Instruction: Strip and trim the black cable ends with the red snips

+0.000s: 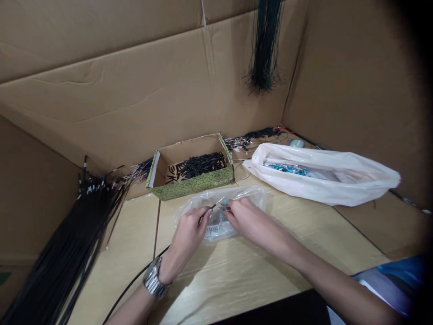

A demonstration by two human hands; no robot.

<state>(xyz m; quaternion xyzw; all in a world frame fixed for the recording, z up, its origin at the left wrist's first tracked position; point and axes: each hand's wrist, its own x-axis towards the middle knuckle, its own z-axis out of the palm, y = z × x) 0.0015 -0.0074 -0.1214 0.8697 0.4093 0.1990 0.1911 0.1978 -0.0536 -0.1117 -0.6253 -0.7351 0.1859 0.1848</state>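
One black cable point(213, 206), one clear bag point(214, 231), one green box point(192, 185).
Left hand point(190, 229) closed, pinching the cable; right hand point(244, 217) curled, its hold unclear.

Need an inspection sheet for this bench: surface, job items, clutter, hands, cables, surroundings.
Surface: pale tabletop with dark seams.
Job items: black cable with a pale tip, over a clear plastic bag.
Clutter: green-patterned box holding short black pieces; white bag holding blue-and-silver pieces.
Hands: left hand pinches the cable near its tip; right hand close beside it, grip unclear.
Cables: thick black bundle at left; dark strands hanging at the back.
Surroundings: cardboard walls at back and both sides.
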